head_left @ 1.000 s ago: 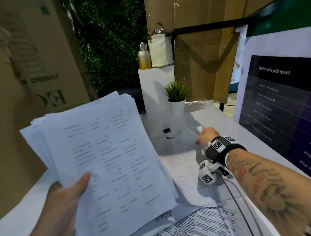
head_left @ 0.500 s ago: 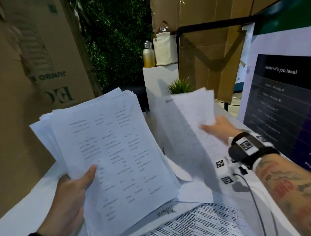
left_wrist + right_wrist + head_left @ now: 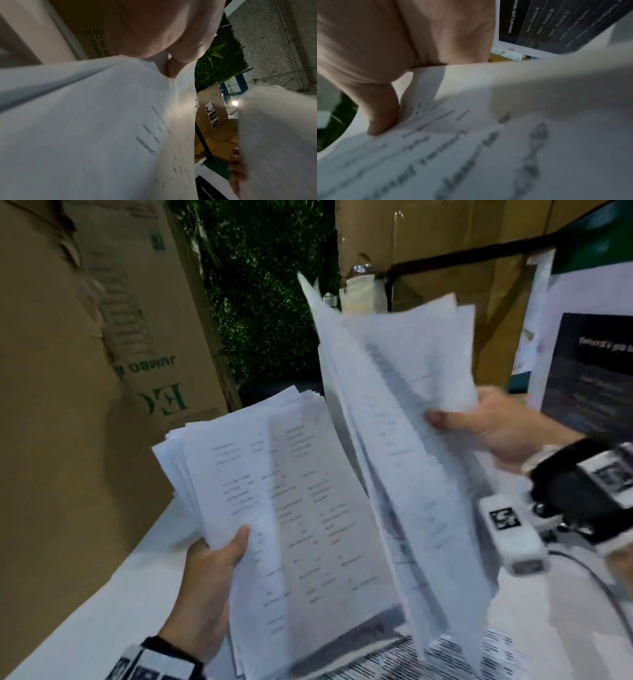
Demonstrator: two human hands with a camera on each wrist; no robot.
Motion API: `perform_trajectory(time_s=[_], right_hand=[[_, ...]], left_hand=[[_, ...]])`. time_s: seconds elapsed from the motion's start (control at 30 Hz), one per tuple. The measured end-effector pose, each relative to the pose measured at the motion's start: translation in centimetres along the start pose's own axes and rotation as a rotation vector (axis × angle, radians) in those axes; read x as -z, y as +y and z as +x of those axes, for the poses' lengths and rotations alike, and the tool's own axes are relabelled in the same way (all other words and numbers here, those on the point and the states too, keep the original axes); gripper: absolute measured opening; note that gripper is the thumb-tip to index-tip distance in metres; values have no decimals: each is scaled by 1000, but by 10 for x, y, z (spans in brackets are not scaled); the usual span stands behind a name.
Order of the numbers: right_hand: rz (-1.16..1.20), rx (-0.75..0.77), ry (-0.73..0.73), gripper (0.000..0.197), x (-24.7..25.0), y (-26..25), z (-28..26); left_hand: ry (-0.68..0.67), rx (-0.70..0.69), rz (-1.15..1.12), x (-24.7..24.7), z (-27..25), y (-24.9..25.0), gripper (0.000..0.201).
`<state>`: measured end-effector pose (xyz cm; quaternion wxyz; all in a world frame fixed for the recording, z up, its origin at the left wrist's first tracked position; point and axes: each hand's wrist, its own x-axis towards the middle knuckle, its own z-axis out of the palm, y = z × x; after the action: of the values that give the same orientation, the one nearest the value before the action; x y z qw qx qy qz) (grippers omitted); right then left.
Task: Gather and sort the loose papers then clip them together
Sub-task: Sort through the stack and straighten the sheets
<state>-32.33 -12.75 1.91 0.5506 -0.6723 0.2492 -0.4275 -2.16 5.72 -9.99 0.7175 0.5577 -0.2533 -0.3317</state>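
My left hand (image 3: 219,570) grips a thick fanned stack of printed papers (image 3: 294,508) at its lower left corner, thumb on top; the left wrist view shows that thumb (image 3: 173,67) pressing the top sheet (image 3: 102,128). My right hand (image 3: 479,422) pinches a second bunch of sheets (image 3: 404,440) by their right edge and holds them upright, just right of the stack. In the right wrist view the thumb (image 3: 382,115) lies on these pages (image 3: 488,148). A printed sheet (image 3: 462,655) lies on the white table below. No clip shows in any view.
A large cardboard box (image 3: 85,371) stands close on the left of the white table (image 3: 113,604). A dark poster board (image 3: 589,378) rises at the right. Green foliage (image 3: 260,285) and more cardboard (image 3: 428,234) fill the back. A cable (image 3: 603,587) trails from my right wrist.
My right hand went from resting on the sheets on the table to lifting them up; it now holds them higher and closer to the stack in my left hand.
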Motion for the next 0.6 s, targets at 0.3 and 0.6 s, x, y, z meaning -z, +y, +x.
perform_trajectory(time_s=[0.3,0.6], right_hand=[[259,-149,-14,55,-90,87,1],[357,186,80,48,-119,37,-12]], left_hand=[[-141,-65,-39,-16,-16,15,48],[-124,-587,-86,-13,-25,35,40]])
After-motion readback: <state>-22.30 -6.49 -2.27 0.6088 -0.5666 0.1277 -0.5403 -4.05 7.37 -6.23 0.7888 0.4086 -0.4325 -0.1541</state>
